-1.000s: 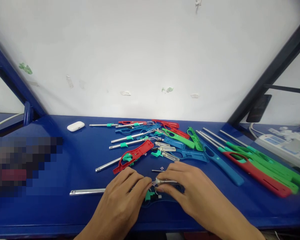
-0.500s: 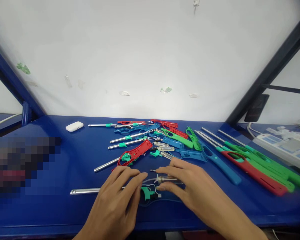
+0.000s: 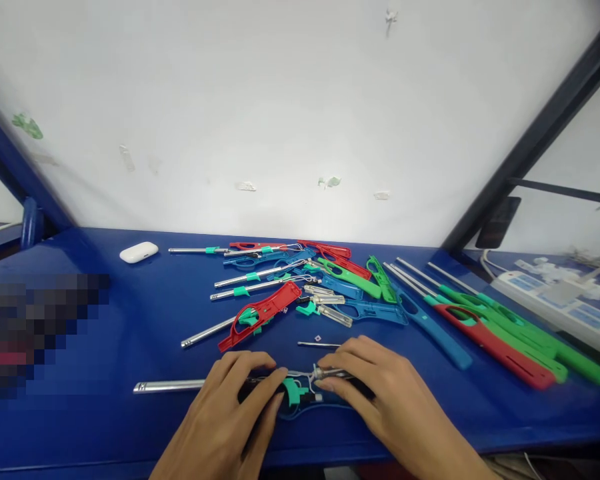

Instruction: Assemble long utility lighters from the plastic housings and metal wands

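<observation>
An opened utility lighter lies near the front of the table, with its metal tube (image 3: 170, 386) pointing left. Its blue half shell (image 3: 300, 412) holds a green trigger piece (image 3: 294, 392) and thin white wires. My left hand (image 3: 230, 407) is closed around the lighter where the tube meets the shell; its fingertips are partly hidden. My right hand (image 3: 375, 387) pinches a clear fuel tank (image 3: 327, 373) at its valve end, just above the shell. The palm hides the tank's far end. Behind the right fingertips lies a thin metal rod (image 3: 316, 345).
Behind my hands are opened lighters, loose tanks (image 3: 333, 315) and a red half shell (image 3: 265, 313). Whole lighters (image 3: 500, 347) lie at the right beside a white power strip (image 3: 545, 307). A white case (image 3: 139, 252) sits at the back left.
My right hand has moved slightly toward me and its fingers have closed on the tank's valve end. The thin metal rod shows more now. My left hand stays on the lighter.
</observation>
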{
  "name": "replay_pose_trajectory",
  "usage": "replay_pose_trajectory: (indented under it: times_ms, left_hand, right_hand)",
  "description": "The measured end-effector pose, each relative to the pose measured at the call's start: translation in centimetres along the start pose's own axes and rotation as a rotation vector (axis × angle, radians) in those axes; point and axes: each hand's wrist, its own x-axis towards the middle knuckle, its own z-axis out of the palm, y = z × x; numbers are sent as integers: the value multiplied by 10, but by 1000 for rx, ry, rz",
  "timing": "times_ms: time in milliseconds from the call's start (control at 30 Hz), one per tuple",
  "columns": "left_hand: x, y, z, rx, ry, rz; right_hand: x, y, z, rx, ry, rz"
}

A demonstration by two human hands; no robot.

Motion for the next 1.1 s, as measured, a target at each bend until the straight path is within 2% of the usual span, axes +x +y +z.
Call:
replay_pose_trajectory:
  times_ms: [133, 467, 633, 700, 833, 933, 1100]
  left_hand:
    - [1, 4, -3, 28, -11, 10]
    - [8, 2, -9, 97, -16, 102]
    - [1, -4, -8, 172, -157, 158]
    - [0, -4, -9, 176, -192, 143]
    - [3, 0, -7, 173, -168, 116]
    - [5, 3, -5, 174, -194, 127]
    - [2, -2, -4, 173, -241, 100]
  right_hand:
    - [-6, 9, 10, -3, 57, -54]
    - [-14, 10, 13, -42, 45, -50]
    - [-15, 9, 13, -45, 68, -64]
    - [-14, 8, 12, -37, 63, -58]
    - [-14, 7, 9, -35, 59, -58]
    - [-15, 8, 9, -27, 65, -76]
    - [-14, 8, 9, -30, 68, -91]
